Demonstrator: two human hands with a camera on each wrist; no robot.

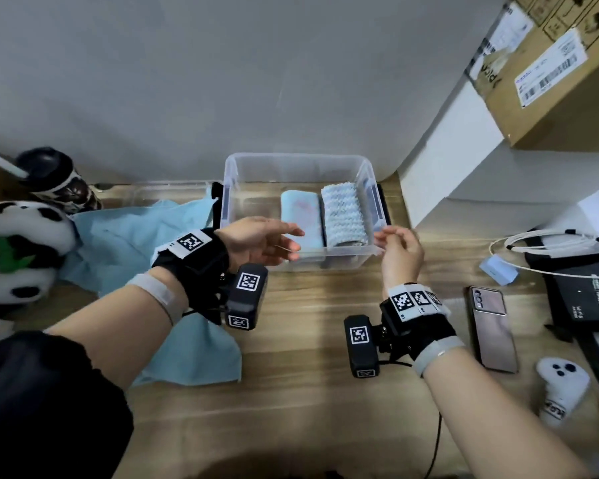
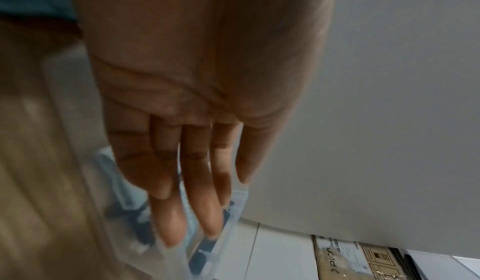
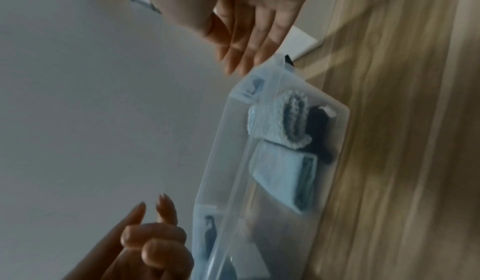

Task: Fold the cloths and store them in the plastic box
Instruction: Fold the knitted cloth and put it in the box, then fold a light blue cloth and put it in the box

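A clear plastic box (image 1: 298, 160) stands on the wooden table against the wall. Inside it lie two folded cloths side by side: a smooth light-blue cloth (image 1: 301, 216) and a fluffy white-blue cloth (image 1: 343, 212). My left hand (image 1: 284, 242) hovers over the box's near edge with straight fingers (image 2: 197, 192) and holds nothing. My right hand (image 1: 393, 238) is at the box's near right corner, its fingers (image 3: 244, 44) relaxed and empty. In the right wrist view both cloths (image 3: 280, 171) show through the box wall (image 3: 223, 161). An unfolded blue cloth (image 1: 128, 236) is spread on the table under my left arm.
A panda plush (image 1: 18, 250) and a dark cup (image 1: 59, 181) sit at the left. On the right lie a phone (image 1: 491, 326), a white controller (image 1: 561, 385), a black device (image 1: 581, 299) with a white cable (image 1: 540, 243), and a small blue case (image 1: 498, 269). A cardboard box (image 1: 550, 63) sits on a shelf.
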